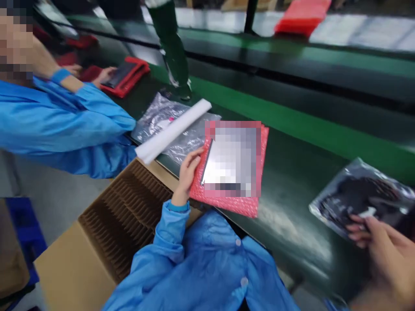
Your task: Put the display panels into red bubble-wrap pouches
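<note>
My left hand grips the left edge of a red bubble-wrap pouch, with a flat silvery panel lying on top of it; much of the panel is blurred out. At the right, my right hand has its thumb and fingers closed on a clear plastic bag that holds dark items, with a small white piece by the fingertips. To the left of the pouch, a white foam roll lies across another clear plastic bag.
An opened cardboard box with many corrugated slots stands at the lower left. A person in a blue sleeve works at the left over a red pouch. More red pouches lie beyond the green table.
</note>
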`<state>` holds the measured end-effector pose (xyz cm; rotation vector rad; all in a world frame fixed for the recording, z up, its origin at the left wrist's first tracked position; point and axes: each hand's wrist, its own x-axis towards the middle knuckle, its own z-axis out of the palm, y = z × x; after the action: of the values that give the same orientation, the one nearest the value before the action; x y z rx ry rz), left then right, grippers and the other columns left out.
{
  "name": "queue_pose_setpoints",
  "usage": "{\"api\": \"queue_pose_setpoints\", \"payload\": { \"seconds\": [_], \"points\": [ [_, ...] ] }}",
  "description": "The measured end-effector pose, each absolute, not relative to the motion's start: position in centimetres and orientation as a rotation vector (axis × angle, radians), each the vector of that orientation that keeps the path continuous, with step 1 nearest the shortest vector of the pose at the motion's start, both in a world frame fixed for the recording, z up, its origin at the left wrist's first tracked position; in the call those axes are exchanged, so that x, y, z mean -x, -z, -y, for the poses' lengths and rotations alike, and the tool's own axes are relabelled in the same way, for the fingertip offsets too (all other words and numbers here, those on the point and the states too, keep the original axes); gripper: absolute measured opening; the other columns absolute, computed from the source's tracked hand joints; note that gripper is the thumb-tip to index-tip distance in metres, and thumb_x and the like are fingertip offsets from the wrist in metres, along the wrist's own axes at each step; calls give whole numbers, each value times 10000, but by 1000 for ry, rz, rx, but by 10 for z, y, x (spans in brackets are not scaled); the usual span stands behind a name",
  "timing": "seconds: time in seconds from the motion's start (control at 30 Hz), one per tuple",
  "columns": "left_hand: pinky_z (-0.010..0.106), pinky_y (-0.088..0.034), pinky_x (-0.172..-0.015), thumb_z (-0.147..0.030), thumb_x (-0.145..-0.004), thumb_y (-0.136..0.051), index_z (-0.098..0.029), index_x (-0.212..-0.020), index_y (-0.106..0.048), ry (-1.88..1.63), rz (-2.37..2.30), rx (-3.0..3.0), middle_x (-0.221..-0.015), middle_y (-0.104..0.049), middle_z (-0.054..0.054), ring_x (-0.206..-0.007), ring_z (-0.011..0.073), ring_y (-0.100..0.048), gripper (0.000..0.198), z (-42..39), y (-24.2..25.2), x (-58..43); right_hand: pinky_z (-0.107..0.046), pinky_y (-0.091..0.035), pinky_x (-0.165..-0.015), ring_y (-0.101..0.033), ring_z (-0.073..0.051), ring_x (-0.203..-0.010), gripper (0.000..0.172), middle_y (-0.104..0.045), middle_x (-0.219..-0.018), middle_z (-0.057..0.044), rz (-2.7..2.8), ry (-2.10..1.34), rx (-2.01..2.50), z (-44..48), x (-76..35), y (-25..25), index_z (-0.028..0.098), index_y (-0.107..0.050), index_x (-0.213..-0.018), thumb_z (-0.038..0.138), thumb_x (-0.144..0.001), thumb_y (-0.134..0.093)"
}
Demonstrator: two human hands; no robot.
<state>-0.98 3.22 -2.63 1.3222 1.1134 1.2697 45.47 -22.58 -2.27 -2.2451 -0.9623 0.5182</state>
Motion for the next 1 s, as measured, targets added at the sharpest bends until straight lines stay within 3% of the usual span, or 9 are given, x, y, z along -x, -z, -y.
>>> {"api": "queue_pose_setpoints", "payload": {
  "seconds": [0.07,0.13,0.23,0.37,0.57,0.77,1.0],
  "points": [
    [480,-442,-1295,-526,-1003,-745,-266,-1214,-805,-1292,-1103,-1341,-1368,-788,44,-1378,268,-669,340,-34,32,14,-295,-461,-630,-622,-170,-744,453,-678,-973,-135,785,-501,2046,231,-449,22,195,-751,-1162,621,-1114,-603],
    [451,-491,-1254,-534,-1001,-752,-273,-1237,-796,-1310,-1071,-1342,-1376,-780,33,-1360,255,-681,354,-36,39,18,-294,-424,-524,-593,-197,-602,388,-690,-789,-111,731,-385,1939,226,-443,23,170,-799,-952,558,-937,-786],
    [433,-516,-1231,-571,-1007,-752,-282,-1266,-778,-1299,-1045,-1386,-1386,-763,23,-1366,248,-679,388,-38,44,25,-290,-386,-463,-547,-184,-493,236,-687,-694,-82,739,-256,1801,219,-434,25,160,-803,-815,394,-821,-779],
    [486,-443,-1305,-602,-1041,-727,-220,-1281,-731,-1319,-1004,-1484,-1379,-746,28,-1374,229,-646,452,-43,45,33,-298,-386,-484,-560,-176,-517,193,-707,-737,-87,806,-195,1780,218,-430,30,142,-833,-861,276,-916,-704],
    [469,-416,-1313,-447,-1133,-629,-210,-1363,-669,-1296,-888,-1557,-1396,-719,-35,-1374,162,-609,333,-52,55,43,-290,-351,-411,-552,-149,-454,203,-709,-696,-89,916,-88,1649,224,-445,52,128,-848,-869,119,-927,-654],
    [460,-376,-1329,-534,-1121,-650,-261,-1375,-640,-1255,-903,-1563,-1446,-690,-62,-1391,146,-572,373,-54,62,45,-290,-374,-428,-558,-123,-449,272,-704,-658,-71,766,-121,1804,218,-446,43,118,-850,-820,-41,-974,-692],
    [487,-453,-1278,-646,-1077,-646,-271,-1367,-680,-1280,-992,-1563,-1450,-705,4,-1424,237,-616,475,-44,52,33,-329,-393,-412,-593,-154,-443,323,-705,-633,-89,658,-76,1811,215,-452,44,132,-810,-742,-138,-886,-706]
  ]
}}
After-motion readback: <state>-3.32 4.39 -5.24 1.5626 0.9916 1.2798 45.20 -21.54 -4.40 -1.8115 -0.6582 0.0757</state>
